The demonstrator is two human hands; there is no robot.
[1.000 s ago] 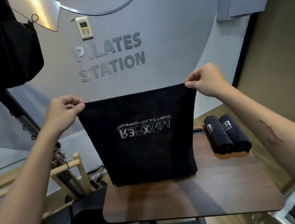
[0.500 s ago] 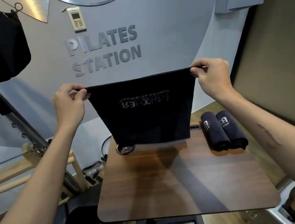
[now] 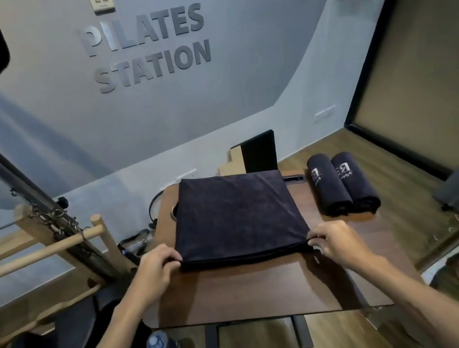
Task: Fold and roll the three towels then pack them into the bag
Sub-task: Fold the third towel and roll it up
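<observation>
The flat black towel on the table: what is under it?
The folded towel lies on the wooden table. A round dark fitting peeks out at its left edge; the rest is covered.

On the brown wooden table top (image 3: pixel 243 299), a bare strip is lying open along the near edge, in front of the dark folded towel (image 3: pixel 236 215), and a hand could be passing there. The towel is covering the middle and the far part of the table. The left hand (image 3: pixel 155 272) and the right hand (image 3: pixel 338 242) are occupying its two near corners. At the right, two dark rolled towels (image 3: pixel 342 183) are lying side by side, with a narrow bare lane between them and the folded towel. Below the near left corner, a clear plastic bottle with blue cap (image 3: pixel 161 347) is standing on the floor.
</observation>
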